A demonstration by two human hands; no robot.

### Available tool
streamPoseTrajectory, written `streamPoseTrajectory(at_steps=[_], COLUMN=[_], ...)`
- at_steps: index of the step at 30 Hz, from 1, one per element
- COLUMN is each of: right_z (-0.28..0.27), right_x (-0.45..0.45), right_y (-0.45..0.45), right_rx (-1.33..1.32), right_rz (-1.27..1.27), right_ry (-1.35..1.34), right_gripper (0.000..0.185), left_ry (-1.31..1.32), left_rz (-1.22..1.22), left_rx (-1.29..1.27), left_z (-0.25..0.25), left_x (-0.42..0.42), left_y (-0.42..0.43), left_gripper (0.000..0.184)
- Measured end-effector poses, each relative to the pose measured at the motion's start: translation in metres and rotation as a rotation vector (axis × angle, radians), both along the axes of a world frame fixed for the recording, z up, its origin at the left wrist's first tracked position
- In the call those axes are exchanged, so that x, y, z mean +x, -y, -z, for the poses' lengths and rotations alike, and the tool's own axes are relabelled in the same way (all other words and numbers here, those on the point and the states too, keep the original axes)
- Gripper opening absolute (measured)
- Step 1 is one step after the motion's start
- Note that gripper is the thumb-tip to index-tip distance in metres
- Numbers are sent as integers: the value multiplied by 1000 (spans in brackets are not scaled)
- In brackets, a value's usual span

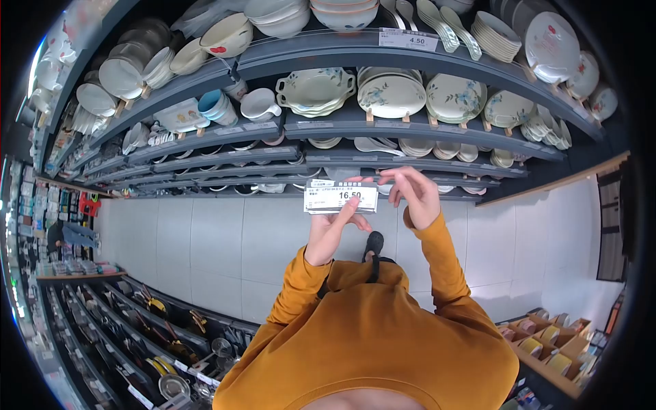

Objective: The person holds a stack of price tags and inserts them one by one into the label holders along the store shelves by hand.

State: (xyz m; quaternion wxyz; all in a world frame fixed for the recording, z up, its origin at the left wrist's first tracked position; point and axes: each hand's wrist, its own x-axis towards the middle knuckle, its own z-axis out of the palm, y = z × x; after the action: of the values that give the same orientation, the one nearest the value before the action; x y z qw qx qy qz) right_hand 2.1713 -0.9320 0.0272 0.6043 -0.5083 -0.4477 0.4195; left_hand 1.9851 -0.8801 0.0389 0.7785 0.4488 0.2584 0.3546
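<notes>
My left hand (331, 234) is closed on a small stack of white price tags (328, 198), its thumb lying over the front one. That tag is printed with "16.50" and has a dark strip along its top edge; the tags behind it are mostly covered. Just to the right of the stack, my right hand (421, 199) is raised with bent fingers apart and nothing visible in them. Its fingertips are close to the stack's upper right corner; I cannot tell whether they touch it.
Ahead, a dark shelf unit (301, 60) carries bowls (228, 35), floral plates (391, 96) and spoons (437, 26). A shelf price label (408, 39) reads 4.50. Kitchen tools (174, 386) hang behind me at left. A wooden compartment box (547, 352) stands at right. A person (72, 234) is far left.
</notes>
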Motion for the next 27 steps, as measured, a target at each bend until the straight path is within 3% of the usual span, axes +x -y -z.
streamPoseTrajectory(at_steps=[15, 27], right_z=[-10, -15], right_x=[-243, -314], right_y=[29, 31], right_rx=[93, 45], right_rz=[201, 210], right_ry=[151, 167], right_gripper=[22, 19], left_ry=[-63, -45], left_rz=[-13, -20], left_rx=[38, -11], left_z=[10, 19], left_x=[-209, -280], left_y=[10, 19], left_gripper=[21, 14])
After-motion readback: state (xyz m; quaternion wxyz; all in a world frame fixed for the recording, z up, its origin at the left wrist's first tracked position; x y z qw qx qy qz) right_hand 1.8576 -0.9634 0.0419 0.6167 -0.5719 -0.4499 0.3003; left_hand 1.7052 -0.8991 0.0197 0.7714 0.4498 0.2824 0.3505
